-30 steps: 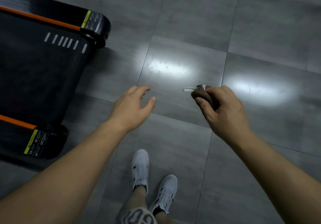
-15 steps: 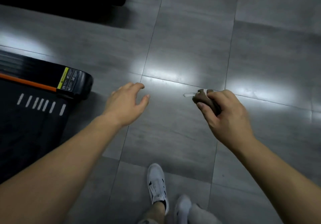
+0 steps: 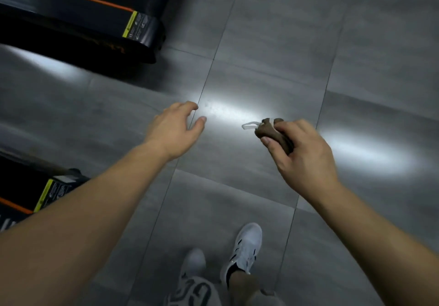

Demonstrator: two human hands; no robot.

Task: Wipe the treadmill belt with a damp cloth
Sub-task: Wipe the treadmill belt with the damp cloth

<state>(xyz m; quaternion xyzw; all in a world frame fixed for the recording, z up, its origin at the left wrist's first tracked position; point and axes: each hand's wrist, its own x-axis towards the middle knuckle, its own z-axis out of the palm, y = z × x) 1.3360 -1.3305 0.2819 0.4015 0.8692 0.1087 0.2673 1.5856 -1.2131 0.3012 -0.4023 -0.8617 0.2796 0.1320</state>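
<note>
Shift: the near treadmill [image 3: 28,180] is sliding down into the lower left corner of view and slipping behind the left forearm. A far treadmill [image 3: 95,20] is swinging in at the top left, and one white shoe [image 3: 247,246] is stepping ahead of the other.
Right fingers [image 3: 288,127]: curling tight round the cloth [image 3: 270,134], thumb pressing on its near side.
Cloth: brown and bunched up, riding in the right hand [image 3: 304,156] above the floor, with a white loop [image 3: 249,125] poking out to the left.
Left fingers [image 3: 186,106]: hanging loose and slightly bent, thumb spread, holding nothing.
Left hand [image 3: 173,131]: hovering palm down over a grout line, well apart from the cloth.
Belt [image 3: 4,222]: only a sliver is showing at the left edge, below the near treadmill's orange stripe, well away from the cloth.
Far treadmill: its black end cap with a yellow-edged label is sitting on the floor beyond the left hand.
Floor [image 3: 273,44]: grey tiles, catching bright streaks of light between and beside the hands.
Feet: both white shoes are standing on the tiles at the bottom of view, the rear one blurring.
</note>
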